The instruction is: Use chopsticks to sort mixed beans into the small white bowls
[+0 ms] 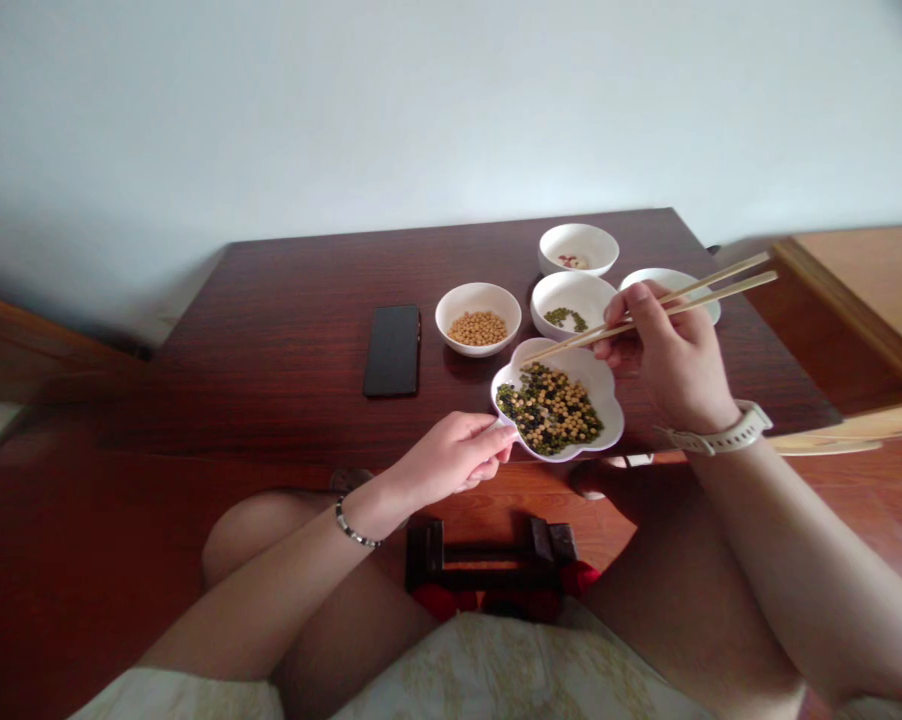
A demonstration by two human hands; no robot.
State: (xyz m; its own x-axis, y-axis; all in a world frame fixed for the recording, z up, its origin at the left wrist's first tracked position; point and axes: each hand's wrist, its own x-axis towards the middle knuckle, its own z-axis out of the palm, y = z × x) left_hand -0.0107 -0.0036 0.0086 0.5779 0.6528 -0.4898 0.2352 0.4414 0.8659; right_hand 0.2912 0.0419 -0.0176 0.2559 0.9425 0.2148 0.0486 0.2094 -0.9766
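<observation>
My left hand (pixel 470 455) grips the near-left rim of a white scalloped bowl (pixel 608 425) at the table's front edge. Mixed beans (pixel 552 410) in yellow, green and black lie in it. My right hand (pixel 672 355) is closed around a pair of chopsticks (pixel 713 288), whose tips reach down to the far-left part of the beans. Whether the tips pinch a bean is too small to tell. Just beyond, a white bowl (pixel 545 292) has a few green beans. Left of it, another white bowl (pixel 449 302) holds yellow soybeans.
On the dark wooden table (pixel 308 290) lies a black phone (pixel 392 350). A white bowl (pixel 548 247) with a few reddish and pale pieces stands at the back. Another white bowl (pixel 665 275) is partly hidden behind my right hand. A wall (pixel 421 110) borders the table's far side.
</observation>
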